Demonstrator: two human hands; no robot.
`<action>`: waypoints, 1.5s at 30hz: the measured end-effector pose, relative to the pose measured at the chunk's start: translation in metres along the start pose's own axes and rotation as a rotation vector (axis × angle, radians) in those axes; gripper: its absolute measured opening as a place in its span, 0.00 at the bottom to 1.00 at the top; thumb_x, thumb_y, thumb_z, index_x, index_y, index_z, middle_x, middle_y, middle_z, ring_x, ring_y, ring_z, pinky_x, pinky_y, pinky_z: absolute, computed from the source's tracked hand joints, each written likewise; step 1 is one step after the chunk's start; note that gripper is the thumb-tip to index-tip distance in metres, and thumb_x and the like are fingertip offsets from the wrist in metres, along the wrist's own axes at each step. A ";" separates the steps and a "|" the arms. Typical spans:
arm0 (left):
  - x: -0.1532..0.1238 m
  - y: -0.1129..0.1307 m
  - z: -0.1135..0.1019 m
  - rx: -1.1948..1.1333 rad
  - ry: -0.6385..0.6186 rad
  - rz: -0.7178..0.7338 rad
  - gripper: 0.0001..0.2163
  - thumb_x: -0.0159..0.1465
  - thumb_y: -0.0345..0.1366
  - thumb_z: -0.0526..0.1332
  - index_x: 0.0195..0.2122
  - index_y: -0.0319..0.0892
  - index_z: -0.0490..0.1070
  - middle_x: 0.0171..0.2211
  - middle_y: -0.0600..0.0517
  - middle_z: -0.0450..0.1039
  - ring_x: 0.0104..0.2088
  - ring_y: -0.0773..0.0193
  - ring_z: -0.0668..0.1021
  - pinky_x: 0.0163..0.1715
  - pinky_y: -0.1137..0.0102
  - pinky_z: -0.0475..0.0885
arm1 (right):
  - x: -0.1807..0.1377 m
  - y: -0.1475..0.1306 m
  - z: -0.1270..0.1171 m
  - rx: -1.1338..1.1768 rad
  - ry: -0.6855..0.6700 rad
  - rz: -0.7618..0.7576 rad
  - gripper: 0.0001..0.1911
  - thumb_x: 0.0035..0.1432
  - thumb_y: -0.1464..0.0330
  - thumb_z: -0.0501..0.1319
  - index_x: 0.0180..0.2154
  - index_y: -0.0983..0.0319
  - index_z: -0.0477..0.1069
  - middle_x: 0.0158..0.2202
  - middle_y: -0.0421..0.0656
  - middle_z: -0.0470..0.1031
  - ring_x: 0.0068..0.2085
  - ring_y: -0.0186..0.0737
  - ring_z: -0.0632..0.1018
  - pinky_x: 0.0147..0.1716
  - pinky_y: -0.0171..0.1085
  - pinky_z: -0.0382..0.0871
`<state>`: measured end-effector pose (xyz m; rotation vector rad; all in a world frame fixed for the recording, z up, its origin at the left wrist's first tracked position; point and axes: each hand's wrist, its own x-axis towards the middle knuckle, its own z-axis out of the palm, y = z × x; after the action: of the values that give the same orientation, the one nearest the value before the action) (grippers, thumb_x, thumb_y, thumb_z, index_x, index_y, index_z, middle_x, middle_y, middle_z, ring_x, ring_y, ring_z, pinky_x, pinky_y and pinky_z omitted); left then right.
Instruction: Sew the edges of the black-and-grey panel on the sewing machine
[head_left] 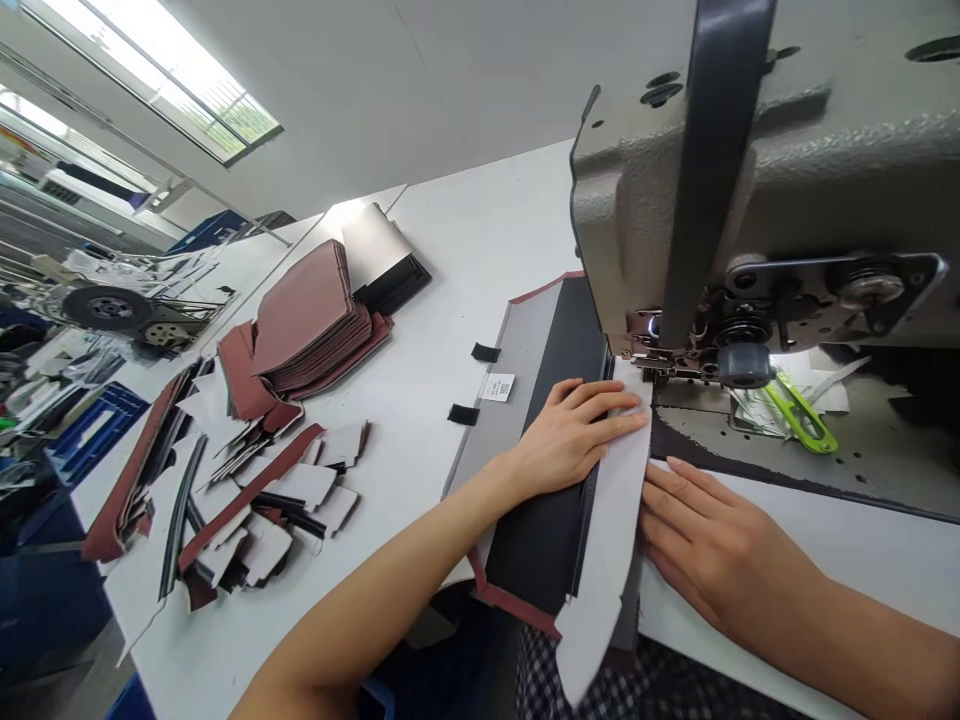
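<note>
My left hand (576, 430) lies flat, fingers stretched out, on a white strip (611, 530) laid over a black panel with a reddish edge (544, 530). The fingertips point toward the presser foot (652, 362) of a grey sewing machine (787, 170). My right hand (705, 545) rests flat on the table just right of the strip, fingers pressed against its edge. Neither hand grips anything. The strip runs from under the machine head down past the table's front edge.
A stack of maroon leather pieces (311, 320) and scattered white, black and maroon cut pieces (255, 500) lie at the left of the white table (450, 260). Green-handled snips (806, 415) sit behind the needle. Blue crates (94, 425) stand at far left.
</note>
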<state>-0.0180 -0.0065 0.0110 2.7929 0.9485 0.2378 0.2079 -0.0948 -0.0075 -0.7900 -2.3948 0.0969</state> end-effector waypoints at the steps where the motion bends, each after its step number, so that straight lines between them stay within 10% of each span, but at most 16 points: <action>1: 0.004 -0.004 0.000 0.000 0.003 0.006 0.20 0.75 0.32 0.47 0.63 0.51 0.69 0.65 0.50 0.68 0.68 0.57 0.65 0.66 0.56 0.53 | 0.001 0.002 0.000 -0.011 -0.003 0.008 0.16 0.69 0.73 0.54 0.50 0.66 0.78 0.54 0.51 0.77 0.56 0.47 0.76 0.63 0.49 0.66; 12: 0.043 -0.043 -0.007 -0.069 0.010 0.029 0.19 0.76 0.35 0.47 0.56 0.51 0.76 0.59 0.47 0.72 0.57 0.56 0.74 0.65 0.56 0.56 | 0.004 0.020 0.014 -0.047 -0.077 0.111 0.23 0.73 0.62 0.51 0.60 0.69 0.70 0.65 0.52 0.67 0.67 0.52 0.64 0.69 0.54 0.50; 23: -0.049 0.040 -0.024 -0.231 -0.168 0.091 0.36 0.66 0.42 0.58 0.72 0.37 0.46 0.72 0.39 0.53 0.74 0.48 0.54 0.73 0.48 0.38 | -0.003 -0.013 0.003 0.177 0.051 -0.080 0.14 0.64 0.81 0.52 0.38 0.68 0.77 0.39 0.49 0.78 0.48 0.45 0.77 0.56 0.46 0.69; 45: -0.032 0.008 -0.002 -0.082 -0.045 0.152 0.41 0.65 0.65 0.55 0.69 0.39 0.57 0.68 0.39 0.63 0.71 0.46 0.62 0.72 0.50 0.37 | 0.004 0.004 -0.002 0.022 0.037 -0.028 0.18 0.69 0.80 0.49 0.46 0.70 0.77 0.50 0.50 0.79 0.54 0.46 0.77 0.58 0.48 0.66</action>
<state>-0.0391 -0.0325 0.0121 2.7841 0.7013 0.2282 0.2083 -0.0893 -0.0044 -0.7413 -2.3656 0.0968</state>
